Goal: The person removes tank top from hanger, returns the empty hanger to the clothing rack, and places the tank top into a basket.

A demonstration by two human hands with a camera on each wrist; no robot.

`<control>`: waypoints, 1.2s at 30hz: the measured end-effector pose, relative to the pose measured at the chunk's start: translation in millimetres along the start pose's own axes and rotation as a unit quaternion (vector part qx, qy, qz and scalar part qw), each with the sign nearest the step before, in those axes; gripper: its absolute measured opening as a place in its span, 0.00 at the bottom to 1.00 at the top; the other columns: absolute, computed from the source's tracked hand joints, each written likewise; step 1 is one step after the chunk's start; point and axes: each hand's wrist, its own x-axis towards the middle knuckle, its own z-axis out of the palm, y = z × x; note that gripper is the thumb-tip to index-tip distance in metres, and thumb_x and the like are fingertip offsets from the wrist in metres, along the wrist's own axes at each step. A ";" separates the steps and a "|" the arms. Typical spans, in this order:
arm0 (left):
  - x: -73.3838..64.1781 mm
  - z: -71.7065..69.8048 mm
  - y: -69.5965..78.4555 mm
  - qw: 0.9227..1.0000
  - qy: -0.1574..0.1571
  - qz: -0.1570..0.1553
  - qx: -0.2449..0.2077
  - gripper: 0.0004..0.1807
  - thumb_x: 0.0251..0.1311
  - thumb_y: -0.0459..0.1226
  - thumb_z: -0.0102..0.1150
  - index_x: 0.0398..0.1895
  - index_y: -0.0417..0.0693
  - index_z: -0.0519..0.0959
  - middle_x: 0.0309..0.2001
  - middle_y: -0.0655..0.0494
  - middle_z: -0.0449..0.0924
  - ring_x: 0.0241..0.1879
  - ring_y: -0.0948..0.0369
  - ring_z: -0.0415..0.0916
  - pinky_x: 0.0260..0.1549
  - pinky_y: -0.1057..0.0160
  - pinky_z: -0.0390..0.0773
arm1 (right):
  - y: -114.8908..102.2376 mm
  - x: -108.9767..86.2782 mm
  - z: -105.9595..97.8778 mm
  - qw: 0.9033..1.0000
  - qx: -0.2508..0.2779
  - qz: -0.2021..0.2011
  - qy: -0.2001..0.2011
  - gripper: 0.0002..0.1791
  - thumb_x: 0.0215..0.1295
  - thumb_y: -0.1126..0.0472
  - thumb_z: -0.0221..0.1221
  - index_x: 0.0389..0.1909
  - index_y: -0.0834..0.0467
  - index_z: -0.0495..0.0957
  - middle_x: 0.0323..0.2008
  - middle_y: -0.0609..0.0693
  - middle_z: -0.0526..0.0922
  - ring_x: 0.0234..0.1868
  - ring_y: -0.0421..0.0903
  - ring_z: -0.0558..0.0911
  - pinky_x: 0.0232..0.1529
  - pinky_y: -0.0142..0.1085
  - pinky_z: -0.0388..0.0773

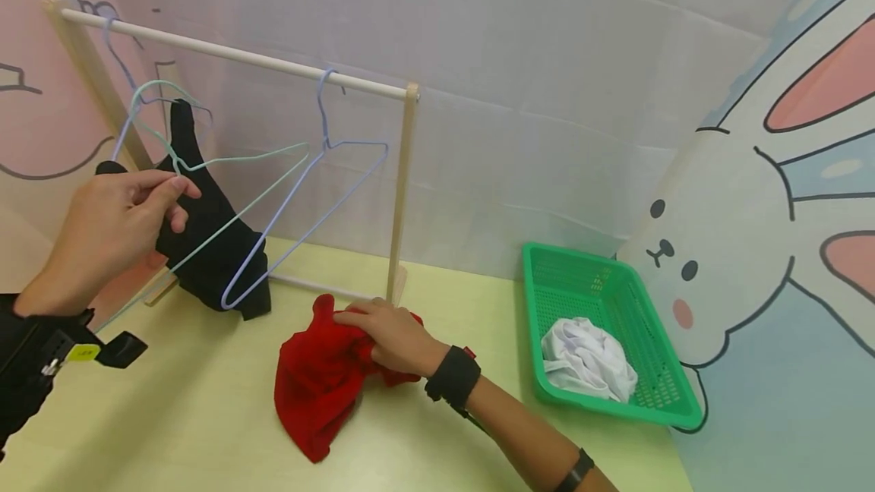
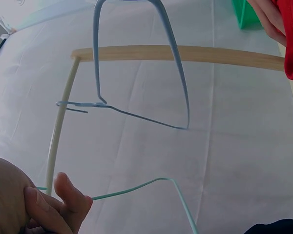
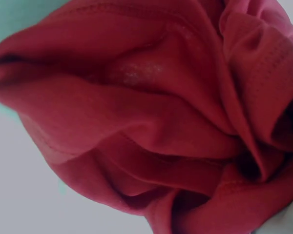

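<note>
My left hand (image 1: 112, 222) pinches a mint-green hanger (image 1: 249, 157) near the base of its hook, in front of the rack's left part. In the left wrist view the same hand (image 2: 53, 207) has thumb and fingers together on that hanger (image 2: 132, 191). A crumpled red garment (image 1: 311, 386) lies on the table, and my right hand (image 1: 396, 336) grips its upper edge, fingertips partly hidden in the folds. Close up, the red cloth (image 3: 161, 117) fills the right wrist view. Behind the left hand, a black garment (image 1: 212, 226) hangs from a hanger on the rack.
A wooden rack with a white rod (image 1: 239, 59) stands at the back left. An empty periwinkle hanger (image 1: 355, 144) hangs near its right post (image 1: 403, 196). At right sits a green basket (image 1: 536, 310) holding a white cloth (image 1: 588, 359). Printed curtains (image 1: 513, 97) enclose the yellowish table (image 1: 225, 416).
</note>
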 end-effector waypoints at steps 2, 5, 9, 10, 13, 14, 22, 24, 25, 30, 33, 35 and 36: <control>2.1 0.6 2.5 1.000 -0.002 -0.002 -0.004 0.23 0.85 0.50 0.45 0.50 0.44 0.84 0.23 0.57 0.79 0.15 0.59 0.69 0.12 0.64 0.73 | 3.7 -6.4 -5.5 1.000 0.012 0.010 0.006 0.40 0.57 0.80 0.61 0.71 0.50 0.78 0.63 0.47 0.80 0.59 0.48 0.81 0.34 0.33 0.77; 6.0 1.6 4.9 1.000 0.003 0.001 -0.005 0.22 0.85 0.49 0.46 0.50 0.43 0.84 0.23 0.57 0.80 0.14 0.59 0.65 0.12 0.64 0.68 | 7.6 -15.5 -14.6 0.999 0.020 0.025 0.018 0.41 0.56 0.81 0.60 0.71 0.52 0.78 0.64 0.48 0.80 0.58 0.50 0.81 0.33 0.34 0.78; 11.8 3.5 4.1 1.000 0.015 0.008 -0.007 0.21 0.85 0.49 0.47 0.50 0.43 0.85 0.22 0.59 0.80 0.13 0.60 0.62 0.13 0.63 0.60 | 13.5 -28.6 -24.8 0.998 0.022 0.046 0.031 0.40 0.58 0.81 0.60 0.72 0.53 0.78 0.64 0.51 0.81 0.60 0.52 0.81 0.40 0.41 0.84; 13.3 4.3 3.7 1.000 0.016 0.009 -0.008 0.21 0.85 0.49 0.47 0.50 0.44 0.85 0.22 0.61 0.80 0.13 0.61 0.62 0.13 0.63 0.60 | 15.4 -32.1 -26.8 0.998 0.022 0.051 0.036 0.40 0.57 0.82 0.60 0.71 0.53 0.78 0.63 0.52 0.81 0.60 0.53 0.81 0.40 0.43 0.84; 18.1 6.7 3.6 1.000 0.016 0.011 -0.015 0.21 0.84 0.49 0.48 0.50 0.44 0.85 0.22 0.63 0.79 0.14 0.62 0.62 0.13 0.62 0.58 | 21.5 -42.8 -32.3 0.996 0.025 0.068 0.052 0.41 0.56 0.83 0.59 0.71 0.54 0.78 0.63 0.53 0.81 0.59 0.54 0.82 0.40 0.46 0.86; 19.5 7.4 4.1 1.000 0.015 0.011 -0.018 0.21 0.84 0.49 0.48 0.51 0.44 0.85 0.22 0.64 0.79 0.15 0.62 0.62 0.12 0.62 0.58 | 23.7 -46.1 -33.9 0.995 0.026 0.073 0.058 0.41 0.55 0.83 0.58 0.71 0.54 0.79 0.63 0.53 0.81 0.59 0.54 0.82 0.40 0.46 0.86; 27.6 9.9 10.1 1.000 0.014 0.017 -0.019 0.21 0.84 0.47 0.49 0.54 0.41 0.85 0.22 0.67 0.80 0.15 0.62 0.62 0.11 0.63 0.56 | 36.0 -69.1 -47.6 0.989 0.040 0.112 0.085 0.40 0.53 0.82 0.57 0.69 0.55 0.80 0.61 0.51 0.83 0.57 0.54 0.83 0.38 0.49 0.86; 30.1 11.1 11.0 0.999 0.007 0.022 -0.025 0.20 0.84 0.47 0.49 0.54 0.41 0.85 0.22 0.68 0.80 0.13 0.61 0.62 0.10 0.63 0.56 | 38.4 -75.5 -53.4 0.987 0.040 0.122 0.092 0.39 0.54 0.81 0.59 0.69 0.56 0.80 0.62 0.52 0.83 0.58 0.55 0.82 0.41 0.51 0.87; 31.4 11.6 11.6 0.999 0.006 0.025 -0.028 0.20 0.84 0.46 0.49 0.53 0.41 0.85 0.22 0.68 0.80 0.12 0.61 0.61 0.10 0.63 0.55 | 39.4 -78.8 -56.8 0.986 0.040 0.127 0.096 0.38 0.54 0.81 0.60 0.69 0.56 0.80 0.62 0.52 0.83 0.59 0.56 0.82 0.42 0.52 0.87; 39.5 12.4 17.5 0.999 0.012 0.042 -0.027 0.21 0.85 0.45 0.47 0.53 0.38 0.85 0.21 0.71 0.77 0.11 0.62 0.59 0.10 0.63 0.54 | 46.6 -96.0 -76.4 0.981 0.037 0.141 0.131 0.35 0.55 0.80 0.62 0.67 0.59 0.81 0.61 0.56 0.83 0.59 0.59 0.83 0.49 0.53 0.87; 43.5 12.8 21.7 0.999 0.017 0.042 -0.023 0.22 0.85 0.45 0.46 0.54 0.38 0.85 0.21 0.70 0.77 0.12 0.62 0.59 0.11 0.63 0.54 | 52.7 -108.0 -86.1 0.977 0.046 0.145 0.148 0.35 0.55 0.82 0.60 0.66 0.62 0.81 0.60 0.57 0.83 0.59 0.61 0.82 0.52 0.52 0.86; 45.7 13.2 23.6 0.999 0.019 0.039 -0.023 0.22 0.85 0.45 0.46 0.54 0.38 0.85 0.21 0.71 0.77 0.12 0.61 0.59 0.11 0.63 0.55 | 56.7 -117.2 -91.3 0.975 0.046 0.153 0.154 0.36 0.54 0.83 0.58 0.66 0.63 0.80 0.61 0.57 0.83 0.59 0.61 0.82 0.52 0.52 0.86; 46.6 13.3 24.6 0.999 0.019 0.037 -0.025 0.22 0.85 0.45 0.47 0.54 0.39 0.85 0.21 0.71 0.77 0.12 0.61 0.59 0.11 0.63 0.55 | 58.2 -121.7 -93.8 0.974 0.045 0.159 0.157 0.36 0.54 0.84 0.55 0.66 0.63 0.80 0.61 0.57 0.82 0.60 0.61 0.82 0.51 0.51 0.86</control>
